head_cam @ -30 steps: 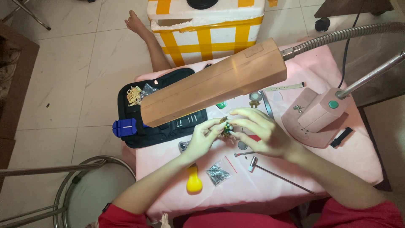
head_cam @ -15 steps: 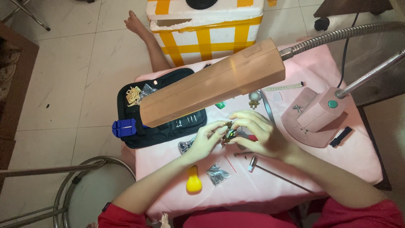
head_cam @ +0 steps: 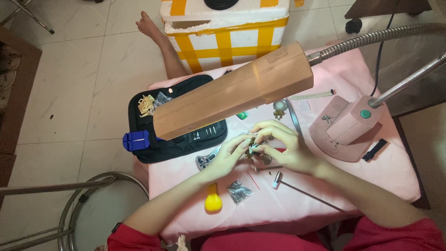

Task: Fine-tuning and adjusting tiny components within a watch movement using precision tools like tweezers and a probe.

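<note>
Both hands meet mid-table: the left hand (head_cam: 230, 155) and right hand (head_cam: 283, 146) pinch a small watch part (head_cam: 254, 148), too small to tell its axis. A small hammer (head_cam: 304, 191) lies at 5 o'clock, its handle pointing toward 4.

One head-worn camera looks steeply down from above the pink table (head_cam: 297, 209), fairly near, the floor (head_cam: 79, 83) filling the far left.
</note>
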